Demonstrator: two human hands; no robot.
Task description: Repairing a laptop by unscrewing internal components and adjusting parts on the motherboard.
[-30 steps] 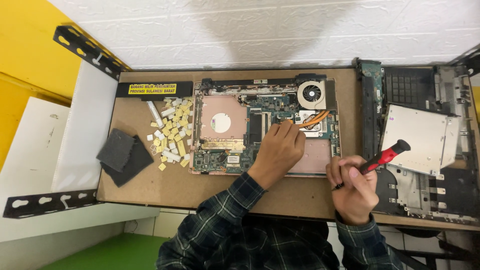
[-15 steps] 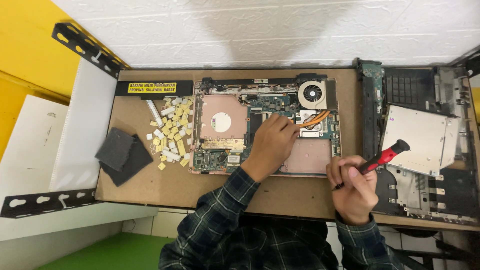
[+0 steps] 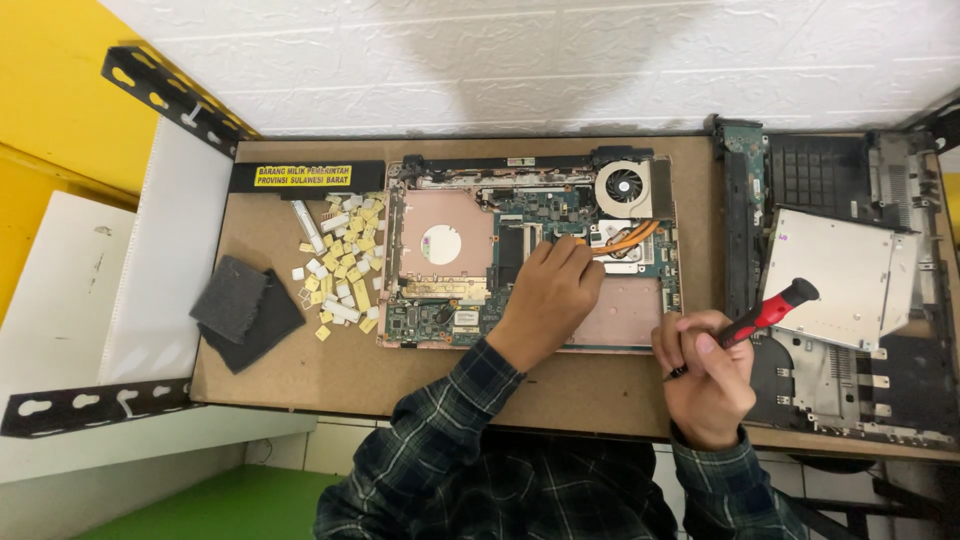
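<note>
An opened laptop base with its green motherboard [image 3: 440,250] lies in the middle of a brown board [image 3: 300,370]. A round fan [image 3: 625,187] and copper heat pipes [image 3: 632,240] sit at its top right. My left hand [image 3: 548,300] rests on the motherboard with bent fingers, the tips pressing down just left of the heat pipes. What lies under the fingertips is hidden. My right hand [image 3: 705,385] is off the laptop's lower right corner and grips a red-handled screwdriver [image 3: 775,310], handle pointing up to the right.
A heap of several small cream pieces [image 3: 340,260] and two dark grey pads [image 3: 240,310] lie left of the laptop. On the right are a black laptop shell [image 3: 850,170] and a silver drive [image 3: 840,275]. A white panel [image 3: 170,260] with black brackets [image 3: 90,405] stands at the left.
My left hand has shifted slightly over the motherboard, its fingertips staying near the heat pipes. My right hand keeps the screwdriver in nearly the same place.
</note>
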